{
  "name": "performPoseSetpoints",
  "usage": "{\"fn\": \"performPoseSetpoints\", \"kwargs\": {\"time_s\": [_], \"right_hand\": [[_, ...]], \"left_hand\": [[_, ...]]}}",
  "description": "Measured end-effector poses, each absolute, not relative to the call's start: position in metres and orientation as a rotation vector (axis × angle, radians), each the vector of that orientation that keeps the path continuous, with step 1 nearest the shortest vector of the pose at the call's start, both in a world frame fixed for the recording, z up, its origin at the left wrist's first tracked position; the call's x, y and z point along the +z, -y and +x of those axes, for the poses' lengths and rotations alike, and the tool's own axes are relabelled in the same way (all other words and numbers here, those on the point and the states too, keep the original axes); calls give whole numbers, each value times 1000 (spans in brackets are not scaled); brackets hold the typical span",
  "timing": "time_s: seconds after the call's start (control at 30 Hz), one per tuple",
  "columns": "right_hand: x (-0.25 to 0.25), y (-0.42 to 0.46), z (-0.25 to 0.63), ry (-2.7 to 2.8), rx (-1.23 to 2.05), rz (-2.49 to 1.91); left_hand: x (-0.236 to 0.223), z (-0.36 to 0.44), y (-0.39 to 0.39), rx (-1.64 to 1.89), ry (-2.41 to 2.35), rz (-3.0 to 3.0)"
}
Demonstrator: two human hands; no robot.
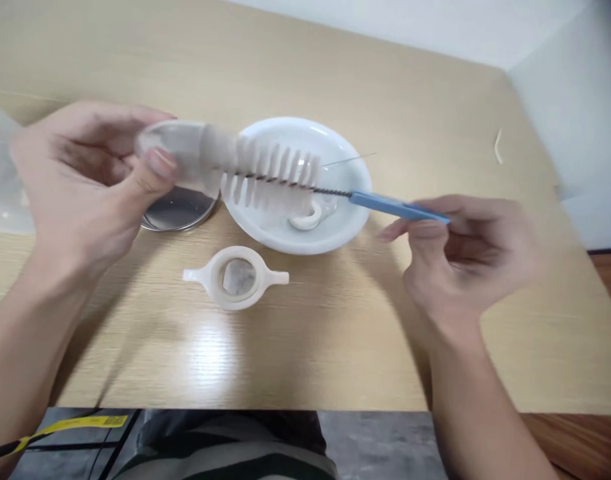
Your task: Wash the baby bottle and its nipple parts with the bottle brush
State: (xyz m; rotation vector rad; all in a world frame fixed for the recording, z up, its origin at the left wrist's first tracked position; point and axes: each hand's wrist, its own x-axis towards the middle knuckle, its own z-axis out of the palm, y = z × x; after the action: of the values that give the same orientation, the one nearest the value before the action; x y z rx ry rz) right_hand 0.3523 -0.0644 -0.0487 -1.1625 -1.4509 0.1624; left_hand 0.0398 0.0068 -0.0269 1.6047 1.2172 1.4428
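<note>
My left hand [80,167] is wrapped round a small clear bottle [178,147], its mouth turned to the right. A bottle brush [285,177] with white bristles and a twisted wire stem has its tip at or inside that mouth; most bristles show outside. Thumb and fingers of my right hand [465,257] pinch the blue handle, and this hand is partly blurred. Below the brush stands a white bowl [290,245] with a white ring-shaped piece [308,217] in it. Nearer me lies a white two-handled ring [235,303], its middle open or see-through.
A dark round dish or lid [178,210] with a metal rim sits left of the bowl, partly behind my left hand. One thin white strip [498,147] lies at the right of the wooden table [410,87]. A yellow-tagged cable [70,425] hangs below the front edge.
</note>
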Motion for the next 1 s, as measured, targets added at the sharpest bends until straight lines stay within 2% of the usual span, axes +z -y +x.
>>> {"fn": "performPoseSetpoints", "kwargs": {"time_s": [0.27, 0.5, 0.73, 1.0], "right_hand": [[-42, 62, 355, 1487, 296, -1231], [-46, 66, 357, 1421, 191, -1192], [-50, 72, 365, 1670, 383, -1400], [-45, 69, 357, 1745, 300, -1312]], "left_hand": [[-30, 40, -13, 1480, -1017, 1611], [-32, 40, -11, 1433, -1045, 1537], [-22, 37, -11, 1443, -1146, 1493], [-11, 27, -9, 1449, -1161, 1545]]}}
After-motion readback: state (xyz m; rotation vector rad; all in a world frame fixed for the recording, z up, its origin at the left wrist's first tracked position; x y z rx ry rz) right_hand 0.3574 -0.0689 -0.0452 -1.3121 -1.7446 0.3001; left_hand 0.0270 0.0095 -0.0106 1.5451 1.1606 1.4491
